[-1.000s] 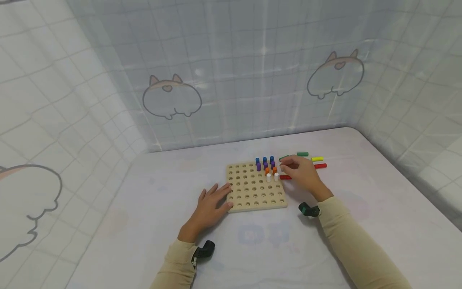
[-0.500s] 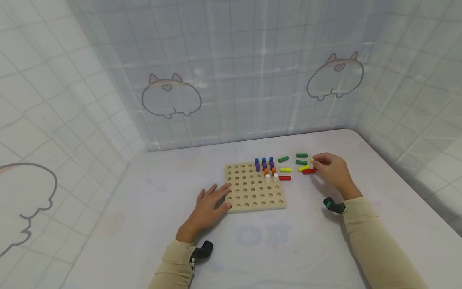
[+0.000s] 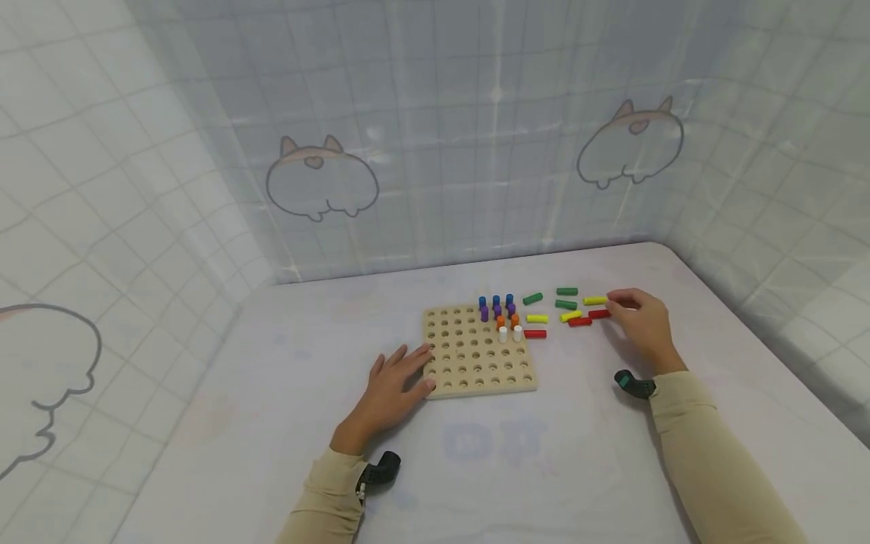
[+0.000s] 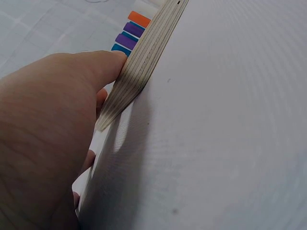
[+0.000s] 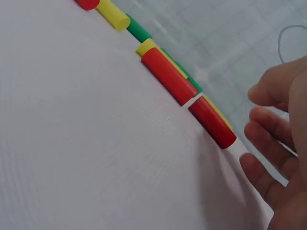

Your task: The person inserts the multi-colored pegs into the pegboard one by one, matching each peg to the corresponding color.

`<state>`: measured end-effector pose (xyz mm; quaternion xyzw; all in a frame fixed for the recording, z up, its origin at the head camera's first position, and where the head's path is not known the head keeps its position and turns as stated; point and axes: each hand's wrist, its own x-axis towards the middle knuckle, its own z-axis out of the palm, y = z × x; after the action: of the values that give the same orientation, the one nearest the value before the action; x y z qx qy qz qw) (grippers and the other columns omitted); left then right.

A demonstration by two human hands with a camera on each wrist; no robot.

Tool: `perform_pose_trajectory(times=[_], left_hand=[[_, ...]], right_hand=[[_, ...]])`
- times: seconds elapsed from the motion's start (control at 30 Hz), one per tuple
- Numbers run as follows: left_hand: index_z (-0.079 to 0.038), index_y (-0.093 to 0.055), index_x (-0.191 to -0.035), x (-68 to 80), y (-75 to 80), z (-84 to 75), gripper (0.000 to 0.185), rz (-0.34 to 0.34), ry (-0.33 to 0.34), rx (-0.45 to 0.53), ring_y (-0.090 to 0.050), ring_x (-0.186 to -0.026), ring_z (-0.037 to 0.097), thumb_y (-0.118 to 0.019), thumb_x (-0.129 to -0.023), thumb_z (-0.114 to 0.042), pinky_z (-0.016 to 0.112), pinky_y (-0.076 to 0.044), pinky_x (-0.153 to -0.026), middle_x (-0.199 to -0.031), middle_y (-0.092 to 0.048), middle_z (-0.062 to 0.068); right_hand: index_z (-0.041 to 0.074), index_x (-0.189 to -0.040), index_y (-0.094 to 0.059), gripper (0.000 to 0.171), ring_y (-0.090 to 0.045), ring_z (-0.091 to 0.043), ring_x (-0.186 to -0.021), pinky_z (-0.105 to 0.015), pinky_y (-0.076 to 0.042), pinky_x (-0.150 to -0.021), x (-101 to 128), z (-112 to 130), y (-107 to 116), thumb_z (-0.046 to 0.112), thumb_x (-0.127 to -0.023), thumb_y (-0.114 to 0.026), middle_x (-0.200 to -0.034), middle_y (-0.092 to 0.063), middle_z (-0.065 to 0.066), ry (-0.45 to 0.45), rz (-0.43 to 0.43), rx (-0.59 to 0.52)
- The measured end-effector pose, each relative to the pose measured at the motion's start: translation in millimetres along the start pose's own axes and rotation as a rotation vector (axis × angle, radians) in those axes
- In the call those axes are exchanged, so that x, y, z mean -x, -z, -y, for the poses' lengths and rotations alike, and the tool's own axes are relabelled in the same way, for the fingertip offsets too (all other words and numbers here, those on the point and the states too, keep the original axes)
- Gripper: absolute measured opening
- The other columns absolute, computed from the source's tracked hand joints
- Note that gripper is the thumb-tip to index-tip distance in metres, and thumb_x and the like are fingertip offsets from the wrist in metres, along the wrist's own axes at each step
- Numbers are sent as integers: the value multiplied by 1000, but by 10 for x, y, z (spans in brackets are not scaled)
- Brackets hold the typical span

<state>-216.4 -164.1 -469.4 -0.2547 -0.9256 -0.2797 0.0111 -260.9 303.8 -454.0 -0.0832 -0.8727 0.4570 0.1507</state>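
My left hand [image 3: 390, 393] rests at the left edge of a wooden pegboard [image 3: 469, 370], its fingers spread and touching the rim. In the left wrist view the thumb lies against the board's layered side [image 4: 139, 62]. Blue pegs [image 3: 496, 301], purple pegs [image 3: 498, 310], orange pegs [image 3: 501, 323] and white pegs [image 3: 503, 335] stand upright at the board's far right. My right hand [image 3: 642, 325] hovers beside the rightmost red peg [image 3: 600, 313] and yellow peg [image 3: 595, 301]. Its loosely bent fingers [image 5: 268, 134] hold nothing in the right wrist view.
Loose pegs lie flat right of the board: green pegs [image 3: 567, 292], further yellow pegs [image 3: 537, 319] and further red pegs [image 3: 535, 334]. A white cloth [image 3: 489, 468] covers the table. A tile-patterned curtain [image 3: 442, 151] hangs behind and at both sides.
My right hand has moved right from the board's right edge to the far end of the loose pegs, uncovering several of them. My left hand stays in place.
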Motion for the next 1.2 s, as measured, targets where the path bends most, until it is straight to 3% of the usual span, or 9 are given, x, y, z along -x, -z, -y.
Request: perform_pose_trajectory(times=[0.17,0.5,0.7,0.9,1.2], left_hand=[[-19,-45,-153,-15,0,3,58,-6,-6,0,-21,-150,33,-53,-102,-47,65,-2,-116,-159,-34,-10],[-18,-46,-153,-41,1,-12,59,3,-11,7,-20,-151,32,-54,-102,-47,65,-2,-116,-159,-34,-10],[-18,-45,-153,-51,-2,-22,59,1,-5,8,-20,-150,33,-55,-102,-45,66,-1,-115,-159,-34,-10],[-18,-45,-153,-55,-4,-7,58,-1,-12,0,-21,-150,34,-56,-102,-44,66,-2,-115,-159,-34,-9],[-18,-47,-152,-38,-52,46,59,-22,-16,-20,-23,-149,36,-55,-101,-46,68,-4,-114,-159,-36,-8]], right_hand=[[3,-129,-62,39,-51,-35,-120,-52,-45,-101,-32,-16,-10,31,-103,-57,-128,-59,-18,-11,53,12],[1,-129,-63,33,-49,-41,-124,-59,-39,-105,-20,-39,-10,19,-101,-60,-131,-58,-23,15,142,141],[2,-123,-68,29,-49,-43,-126,-60,-39,-105,-57,-89,-35,18,-100,-62,-131,-59,-24,61,127,199],[2,-121,-70,27,-50,-44,-125,-61,-40,-104,-62,-80,-65,17,-99,-64,-129,-60,-25,48,116,222],[3,-125,-67,37,-51,-39,-116,-57,-44,-101,-39,-113,-87,30,-100,-64,-126,-61,-20,-20,69,119]])
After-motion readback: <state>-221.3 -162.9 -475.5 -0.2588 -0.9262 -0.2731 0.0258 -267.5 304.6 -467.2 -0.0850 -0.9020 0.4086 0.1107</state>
